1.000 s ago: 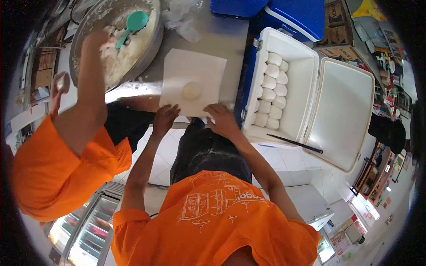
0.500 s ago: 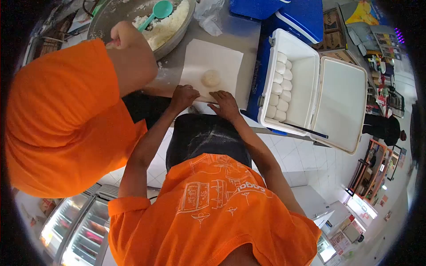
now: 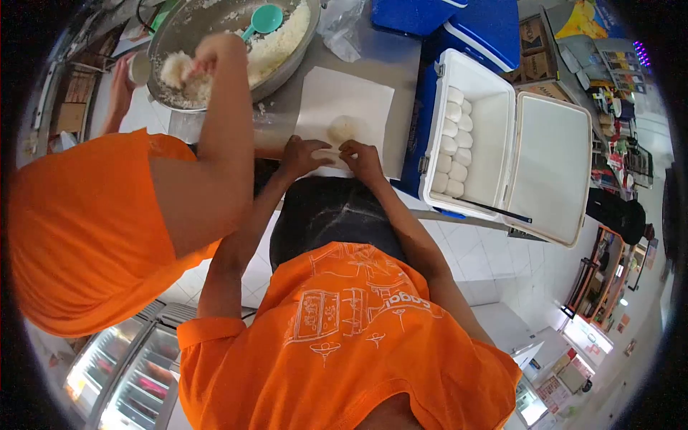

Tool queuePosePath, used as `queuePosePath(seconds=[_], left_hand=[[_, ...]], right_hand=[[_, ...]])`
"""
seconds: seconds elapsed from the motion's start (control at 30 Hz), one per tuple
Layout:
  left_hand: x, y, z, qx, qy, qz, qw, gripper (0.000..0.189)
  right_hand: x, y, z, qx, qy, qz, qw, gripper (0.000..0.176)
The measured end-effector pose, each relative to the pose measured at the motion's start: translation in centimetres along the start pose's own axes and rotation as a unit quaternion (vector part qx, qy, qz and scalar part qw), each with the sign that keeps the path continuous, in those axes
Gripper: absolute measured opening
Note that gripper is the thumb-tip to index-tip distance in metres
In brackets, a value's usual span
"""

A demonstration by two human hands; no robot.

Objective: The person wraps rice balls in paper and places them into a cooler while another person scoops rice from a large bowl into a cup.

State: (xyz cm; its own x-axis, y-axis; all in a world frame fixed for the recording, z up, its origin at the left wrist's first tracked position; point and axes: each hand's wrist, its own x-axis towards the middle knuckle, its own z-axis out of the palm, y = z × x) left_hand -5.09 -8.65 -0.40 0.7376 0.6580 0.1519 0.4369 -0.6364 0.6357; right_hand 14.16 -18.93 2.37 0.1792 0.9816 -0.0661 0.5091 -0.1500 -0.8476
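A white sheet of paper or plastic point(image 3: 351, 89) lies on the metal counter, with a round pale portion of food point(image 3: 342, 129) on it. My left hand point(image 3: 304, 155) is at the sheet's near left edge, thumb and fingers apart, with nothing visible between them. Just below the round portion, my right hand point(image 3: 362, 159) has its thumb and fingertips pressed together at the sheet's near edge. What it pinches is too small to make out.
At the left, a co-worker's hand point(image 3: 215, 54) is over a large metal bowl point(image 3: 283, 80) of white grains with a green scoop point(image 3: 266, 19). An open cooler point(image 3: 489, 129) holding several white wrapped rolls point(image 3: 454, 129) stands at the right.
My left hand has opened its fingers and moved slightly right. My right hand has closed its fingertips. The co-worker's arm has swung over the bowl, and their other hand now shows with a container.
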Motion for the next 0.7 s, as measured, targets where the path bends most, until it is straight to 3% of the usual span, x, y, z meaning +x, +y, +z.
queuePosePath(seconds=[0.17, 0.37, 0.47, 0.57, 0.63, 0.7], left_hand=[[-0.1, 0.0, 1.4, -0.025, -0.007, -0.001, 1.0, 0.032], [0.1, 0.5, 1.6, -0.006, 0.057, -0.018, 0.998, 0.03], [0.9, 1.0, 0.6, -0.023, 0.049, -0.012, 0.998, 0.028], [1.5, 1.7, -0.3, -0.013, 0.021, -0.022, 0.999, 0.028], [1.8, 2.3, -1.1, -0.047, -0.056, -0.096, 0.993, 0.03], [2.2, 2.7, -1.6, -0.056, -0.089, -0.108, 0.989, 0.031]], right_hand=[[0.0, 0.2, 0.1, -0.034, -0.01, -0.004, 0.999, 0.018], [-0.8, 0.7, -0.9, -0.023, 0.012, -0.007, 1.0, 0.022], [-0.6, 0.2, -1.1, -0.094, -0.002, -0.023, 0.995, 0.023], [-0.3, -0.4, -1.5, -0.109, -0.001, 0.016, 0.994, 0.02], [-0.2, -0.9, -1.7, -0.073, 0.001, -0.002, 0.997, 0.018], [0.0, 0.2, -1.0, -0.094, 0.021, -0.025, 0.995, 0.017]])
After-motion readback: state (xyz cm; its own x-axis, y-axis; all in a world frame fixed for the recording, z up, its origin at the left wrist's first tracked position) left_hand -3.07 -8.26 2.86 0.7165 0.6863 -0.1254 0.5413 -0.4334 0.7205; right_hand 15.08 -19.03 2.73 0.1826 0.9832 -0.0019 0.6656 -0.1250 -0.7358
